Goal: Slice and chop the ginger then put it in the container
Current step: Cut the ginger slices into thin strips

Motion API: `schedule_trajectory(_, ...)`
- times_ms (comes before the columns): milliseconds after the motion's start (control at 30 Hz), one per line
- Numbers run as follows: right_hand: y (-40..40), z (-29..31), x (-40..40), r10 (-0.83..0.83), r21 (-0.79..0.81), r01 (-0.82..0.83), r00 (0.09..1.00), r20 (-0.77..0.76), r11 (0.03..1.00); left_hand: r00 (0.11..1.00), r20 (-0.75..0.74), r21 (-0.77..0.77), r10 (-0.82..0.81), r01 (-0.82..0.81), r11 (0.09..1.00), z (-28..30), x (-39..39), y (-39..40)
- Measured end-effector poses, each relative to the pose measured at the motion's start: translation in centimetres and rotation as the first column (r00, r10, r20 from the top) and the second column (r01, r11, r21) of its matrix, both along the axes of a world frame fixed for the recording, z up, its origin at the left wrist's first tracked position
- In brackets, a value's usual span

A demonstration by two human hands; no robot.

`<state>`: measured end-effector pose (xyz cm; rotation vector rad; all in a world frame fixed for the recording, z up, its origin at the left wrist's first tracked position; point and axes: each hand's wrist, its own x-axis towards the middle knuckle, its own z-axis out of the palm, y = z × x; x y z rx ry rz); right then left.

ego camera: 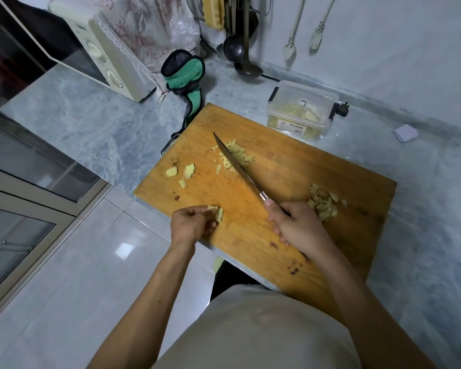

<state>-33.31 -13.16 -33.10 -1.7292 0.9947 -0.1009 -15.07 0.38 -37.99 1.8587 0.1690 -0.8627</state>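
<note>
A wooden cutting board (290, 166) lies on the marble counter. My left hand (192, 222) pinches a small stack of ginger slices (217, 212) at the board's near left edge. My right hand (298, 225) grips the handle of a knife (237, 166), whose blade points away towards a pile of chopped ginger strips (238, 154). A few ginger chunks (183, 173) lie at the board's left. A heap of ginger peel and slices (325, 203) sits right of my right hand. A clear plastic container (301, 110) with ginger strips inside stands open behind the board.
A microwave (96, 51) stands at the back left, a green oven mitt (186, 75) beside it. Ladles (240, 49) hang against the wall, and two plugs (301, 46) dangle to the right. A folded paper (405, 133) lies on the counter at right.
</note>
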Motion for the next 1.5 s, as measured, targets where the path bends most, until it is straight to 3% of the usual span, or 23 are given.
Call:
schedule_trajectory(100, 0.4, 0.0, -0.1, 0.036, 0.02, -0.036, 0.999, -0.01, 0.999, 0.999, -0.049, -0.013, 0.008, -0.009, 1.0, 0.3, -0.5, -0.2)
schedule_trajectory(333, 0.8, -0.3, -1.4, 0.117, 0.018, -0.117, 0.992, -0.055, 0.993, 0.998, 0.0, 0.055, -0.062, 0.062, 0.997, 0.8, -0.7, -0.5)
schedule_trajectory(533, 1.0, -0.4, -2.3, 0.145, 0.083, -0.139, 0.987, -0.069, 0.987, 0.978, 0.158, 0.274, -0.135, 0.088, 0.958, 0.3, -2.0, -0.2)
schedule_trajectory(700, 1.3, -0.5, -2.5, 0.163, 0.153, -0.148, 0.983, -0.088, 0.977, 0.996, -0.031, 0.207, -0.087, 0.092, 0.974, 1.5, -1.9, -1.1)
schedule_trajectory(967, 1.2, -0.5, -2.6, 0.208, 0.127, -0.192, 0.969, -0.131, 0.973, 0.995, -0.097, 0.157, -0.026, 0.042, 0.987, 1.5, -3.8, -2.2)
schedule_trajectory(1167, 0.2, -0.4, -3.0, 0.257, 0.105, -0.245, 0.959, -0.121, 0.964, 0.998, -0.017, 0.106, 0.053, -0.051, 0.993, 0.7, -4.3, -1.1)
schedule_trajectory(1267, -0.1, -0.4, -3.1, 0.307, 0.077, -0.299, 0.941, -0.144, 0.951, 0.991, -0.078, 0.07, 0.107, -0.102, 0.992, 0.9, -4.3, -1.5)
schedule_trajectory(1500, -0.8, -0.2, -2.6, 0.399, -0.049, -0.416, 0.896, -0.195, 0.908, 0.999, 0.025, 0.145, -0.035, 0.031, 0.989, 0.4, -3.7, -2.5)
